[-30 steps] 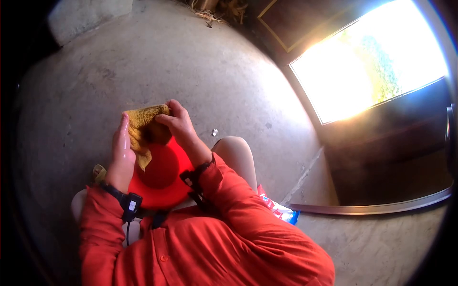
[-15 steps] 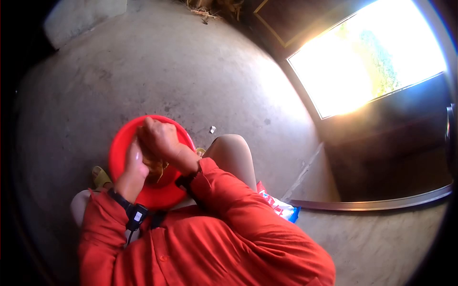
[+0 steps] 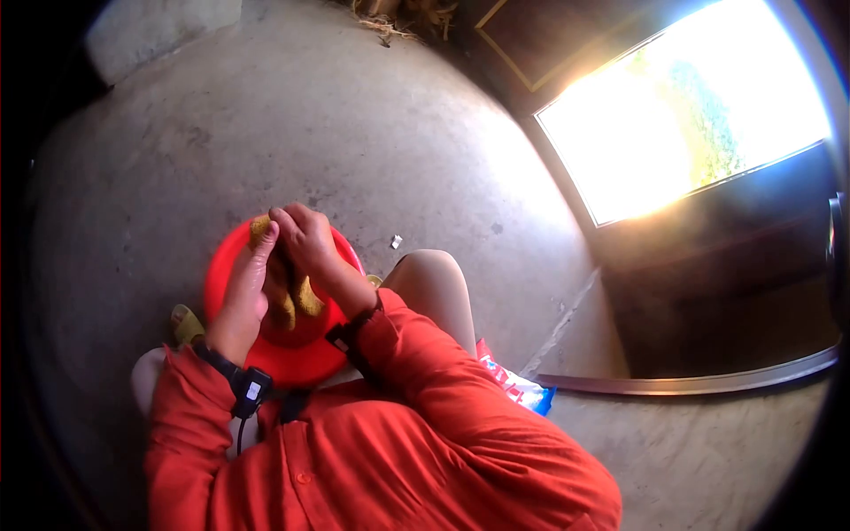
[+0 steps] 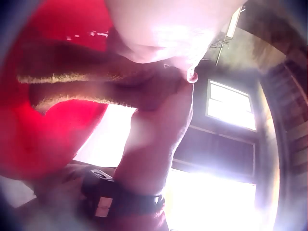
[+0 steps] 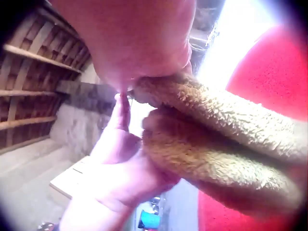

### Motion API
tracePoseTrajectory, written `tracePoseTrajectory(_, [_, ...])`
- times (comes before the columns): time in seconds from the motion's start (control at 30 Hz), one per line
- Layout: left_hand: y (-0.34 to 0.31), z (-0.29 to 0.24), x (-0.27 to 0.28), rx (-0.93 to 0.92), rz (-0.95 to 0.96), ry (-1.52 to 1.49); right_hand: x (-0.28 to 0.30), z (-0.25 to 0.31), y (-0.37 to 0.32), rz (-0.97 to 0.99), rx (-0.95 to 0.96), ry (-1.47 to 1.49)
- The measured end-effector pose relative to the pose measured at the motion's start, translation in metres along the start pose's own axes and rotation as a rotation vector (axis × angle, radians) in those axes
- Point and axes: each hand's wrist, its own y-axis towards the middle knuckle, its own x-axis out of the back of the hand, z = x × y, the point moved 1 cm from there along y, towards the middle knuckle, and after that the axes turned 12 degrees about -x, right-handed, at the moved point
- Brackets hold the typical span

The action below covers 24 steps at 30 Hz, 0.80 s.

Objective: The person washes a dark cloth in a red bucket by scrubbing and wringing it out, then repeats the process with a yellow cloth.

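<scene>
A red plastic basin sits on the concrete floor between my knees. Over it hangs a yellow terry cloth, bunched into a long roll. My right hand grips the cloth's upper end with curled fingers. My left hand lies flat against the cloth's left side, fingers straight up to its top. In the left wrist view the cloth runs under my palm, in front of the red basin. The right wrist view has the cloth folded double under my right hand, with my left hand behind it.
A yellow sandal shows left of the basin, and my bare knee is to its right. A red, white and blue packet lies by my right side. A bright doorway and a metal strip stand to the right.
The cloth was held up and spread beyond the basin a second ago. Both hands brought it down over the basin, and it is now bunched into a roll between them.
</scene>
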Motion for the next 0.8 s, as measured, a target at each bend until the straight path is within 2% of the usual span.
tracePoseTrajectory(0.1, [0.004, -0.003, 0.004, -0.013, 0.111, 0.034, 0.012, 0.019, -0.003, 0.221, -0.208, 0.375])
tracePoseTrajectory(0.2, [0.005, -0.006, 0.002, 0.016, 0.16, 0.104, 0.027, 0.007, 0.011, 0.135, -0.086, 0.286])
tracePoseTrajectory(0.33, [0.004, -0.019, -0.005, -0.077, -0.028, 0.118, 0.028, 0.003, 0.009, 0.233, -0.236, 0.263])
tracePoseTrajectory(0.37, [0.004, -0.022, -0.003, -0.11, -0.048, 0.119, 0.03, 0.004, 0.004, 0.365, -0.326, 0.248])
tracePoseTrajectory(0.47, [0.013, -0.028, 0.007, -0.083, -0.123, -0.055, 0.026, 0.005, -0.002, 0.581, -0.345, 0.322])
tracePoseTrajectory(0.5, [0.021, -0.025, 0.019, -0.08, -0.146, -0.107, 0.024, 0.006, -0.002, 0.744, -0.254, 0.405])
tracePoseTrajectory(0.6, [0.014, -0.033, 0.011, -0.098, -0.14, -0.087, 0.019, 0.002, -0.009, 0.707, -0.199, 0.439])
tracePoseTrajectory(0.63, [0.013, -0.034, 0.01, -0.113, -0.124, -0.102, 0.021, 0.003, -0.007, 0.655, -0.28, 0.458])
tracePoseTrajectory(0.73, [0.018, -0.03, 0.016, -0.117, -0.115, -0.115, 0.028, 0.001, 0.003, 0.36, -0.294, 0.498])
tracePoseTrajectory(0.77, [0.028, -0.018, 0.036, -0.095, -0.136, -0.098, 0.027, 0.009, 0.001, 0.266, -0.257, 0.595])
tracePoseTrajectory(0.8, [0.034, -0.011, 0.047, -0.076, -0.155, -0.083, 0.025, 0.007, 0.002, 0.213, -0.174, 0.523])
